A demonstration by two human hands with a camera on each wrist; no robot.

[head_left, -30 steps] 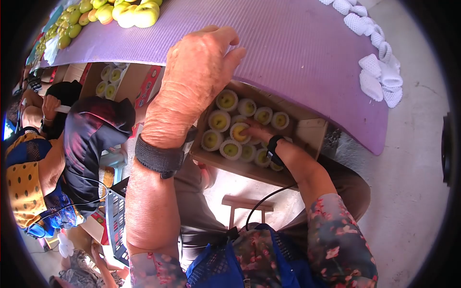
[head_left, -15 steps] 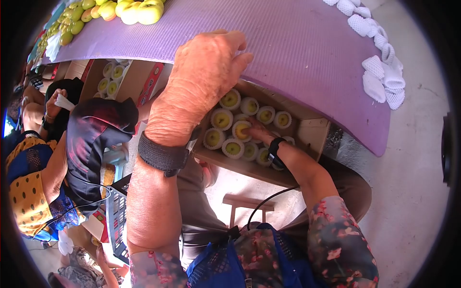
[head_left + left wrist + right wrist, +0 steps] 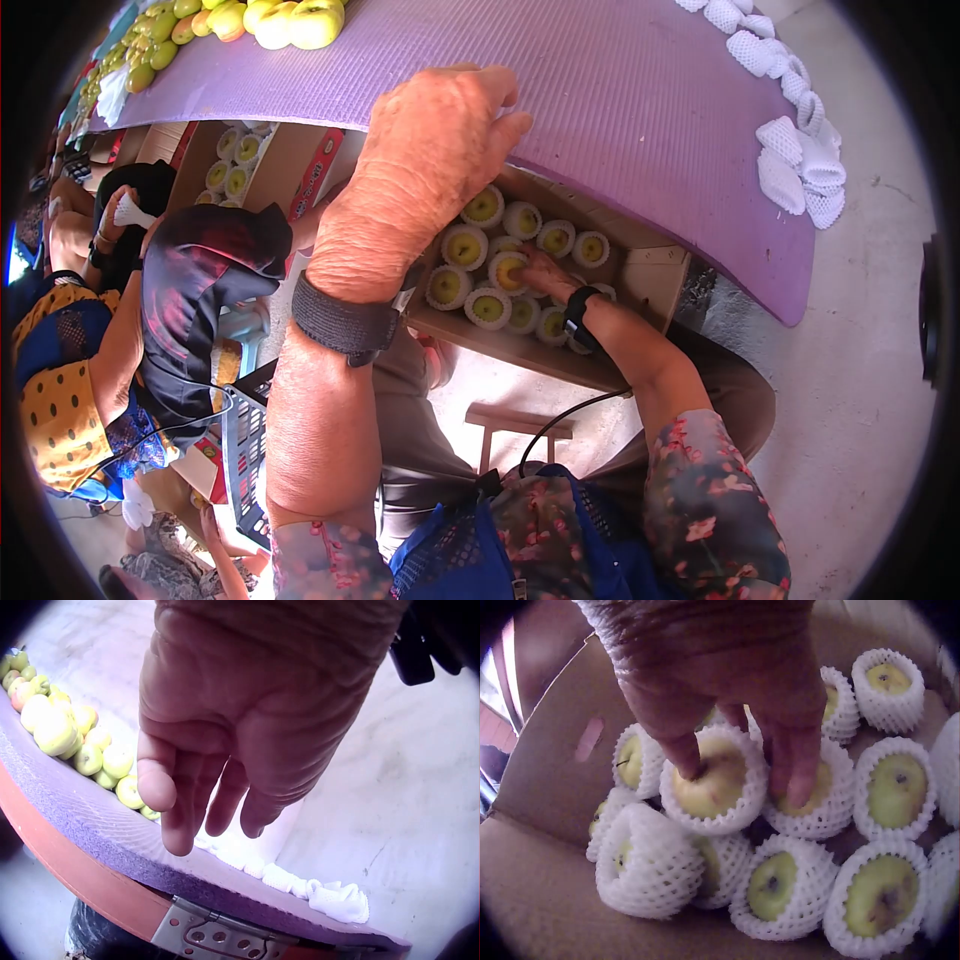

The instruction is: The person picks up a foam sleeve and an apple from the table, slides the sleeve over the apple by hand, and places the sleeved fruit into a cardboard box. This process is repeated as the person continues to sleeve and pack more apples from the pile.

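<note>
Inside a cardboard box (image 3: 655, 285) lie yellow-green apples, each in a white foam net. My right hand (image 3: 548, 275) reaches down into the box. In the right wrist view, a digit of that hand (image 3: 727, 667) presses into the hollow at the top of one yellow apple (image 3: 724, 787), while other fingers (image 3: 804, 769) rest on the neighbouring netted apple (image 3: 814, 796). The fingers are fairly straight. My left hand (image 3: 430, 140) hangs over the edge of the purple-covered table (image 3: 620, 100), its fingers loosely bent and holding nothing in the left wrist view.
Unwrapped apples (image 3: 300, 25) are heaped at the table's far left, and white foam nets (image 3: 790, 165) lie along its right edge. On the left, another person (image 3: 205, 300) sits near a second box of netted apples (image 3: 240, 165). A dark plastic crate (image 3: 245, 450) stands by my left arm.
My view and left hand have shifted slightly. My right hand stays at the same apple in the box. The other person's hand has risen a little with a white foam net.
</note>
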